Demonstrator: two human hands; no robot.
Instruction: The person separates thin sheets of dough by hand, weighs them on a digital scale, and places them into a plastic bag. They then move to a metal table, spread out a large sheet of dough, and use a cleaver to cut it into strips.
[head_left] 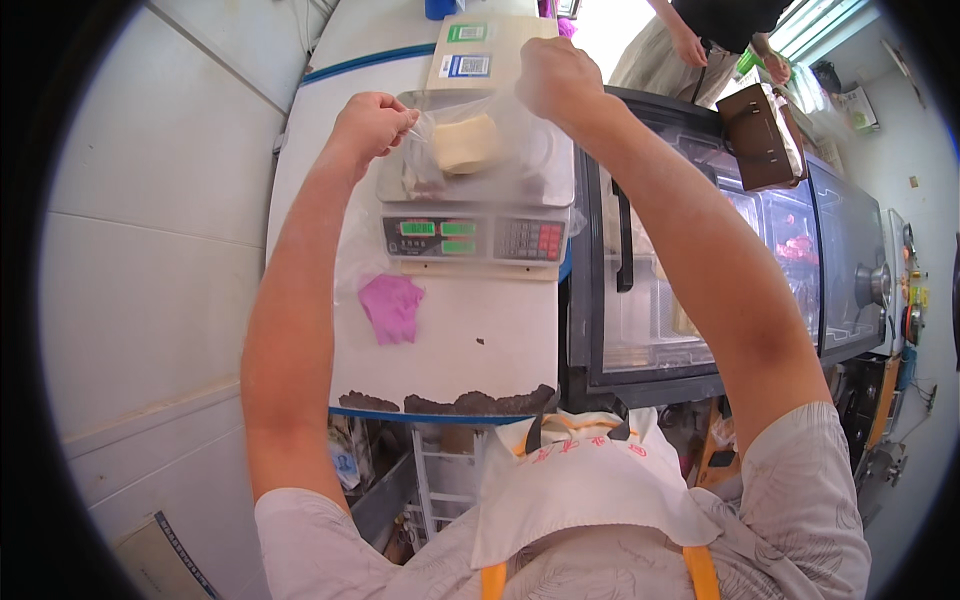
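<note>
Over a digital weighing scale point(480, 232) both my arms reach forward, holding a clear plastic bag point(500, 112) by its top. My left hand point(372, 128) pinches the bag's left edge. At the bag's right edge, my right hand point(560, 78) is closed and slightly smeared by motion. Inside the bag is a pale yellow block point(466, 144), perhaps tofu; I cannot tell its kind for sure. The block is over the scale's metal pan point(555, 180), and whether it rests there or hangs is unclear. Green digits glow on the scale's display.
A purple cloth point(391, 308) lies on the white table point(450, 355), whose front edge is chipped. To the right stands a glass-topped display case point(650, 330) with a brown box point(760, 138) on it. Beyond it another person point(690, 45) stands. A board with code stickers point(500, 45) is behind the scale.
</note>
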